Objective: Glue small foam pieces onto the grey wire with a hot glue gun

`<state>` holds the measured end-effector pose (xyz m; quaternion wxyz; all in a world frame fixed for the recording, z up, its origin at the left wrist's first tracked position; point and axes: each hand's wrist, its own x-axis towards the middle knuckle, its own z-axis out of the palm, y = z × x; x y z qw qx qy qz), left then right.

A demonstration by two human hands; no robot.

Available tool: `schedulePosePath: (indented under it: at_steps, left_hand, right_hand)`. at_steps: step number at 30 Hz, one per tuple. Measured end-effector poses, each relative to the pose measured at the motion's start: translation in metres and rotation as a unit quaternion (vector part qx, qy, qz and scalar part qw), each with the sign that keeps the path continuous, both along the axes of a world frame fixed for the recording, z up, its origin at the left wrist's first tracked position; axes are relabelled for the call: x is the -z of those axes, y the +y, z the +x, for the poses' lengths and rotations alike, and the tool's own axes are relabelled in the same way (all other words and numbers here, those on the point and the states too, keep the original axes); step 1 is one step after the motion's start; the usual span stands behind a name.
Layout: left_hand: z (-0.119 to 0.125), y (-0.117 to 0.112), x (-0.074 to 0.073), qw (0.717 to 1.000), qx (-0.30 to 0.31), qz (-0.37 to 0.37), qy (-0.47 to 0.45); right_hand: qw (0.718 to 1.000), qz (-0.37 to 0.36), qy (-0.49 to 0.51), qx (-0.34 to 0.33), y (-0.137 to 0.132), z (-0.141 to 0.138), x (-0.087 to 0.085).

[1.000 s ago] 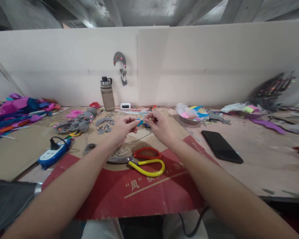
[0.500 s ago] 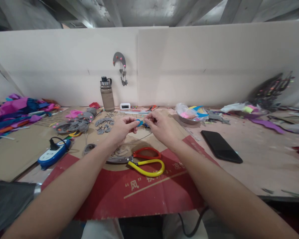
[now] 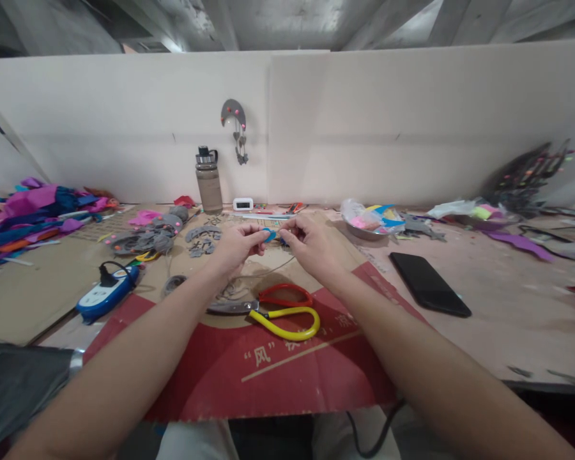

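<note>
Between the thumb and fingers of my left hand is a small blue felt piece. My right hand is pinched close beside it, with a small dark blue bit under its fingertips; what the pinch holds is too small to make out. A thin grey cord runs from near my right hand down to the left. Below both hands lie scissors with one red and one yellow handle, on a red and brown cardboard sheet. Grey felt cut-outs rest left of my left hand.
A power strip and a heap of coloured felt are at left. A bottle and small white clock stand by the wall. At right are a metal bowl of felt pieces and a black phone.
The whole view has shifted slightly, so things appear a little further right. Both hands keep nearly the same pose around the blue felt piece.
</note>
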<state>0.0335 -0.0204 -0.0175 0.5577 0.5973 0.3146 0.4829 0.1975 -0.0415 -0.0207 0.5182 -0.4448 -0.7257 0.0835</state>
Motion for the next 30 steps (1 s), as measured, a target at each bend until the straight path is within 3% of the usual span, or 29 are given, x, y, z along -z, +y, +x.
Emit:
schedulePosePath:
  at_steps: [9,17,30]
  left_hand:
    - [0.0004,-0.0018,-0.0040,0.999,-0.008,-0.037,-0.033]
    - [0.0000,-0.0004,-0.0006,1.000,0.011,-0.008,0.014]
    - [-0.0003,-0.0003,0.0011,0.999,0.019,0.013,0.028]
  right_hand:
    - [0.999,0.024,-0.032,-0.024,-0.0021,-0.0006,0.0041]
    - [0.999,0.016,-0.030,0.038,-0.0026,0.0005,-0.0009]
    - [0.999,0.033,-0.010,0.027,-0.0011,0.0018,0.0011]
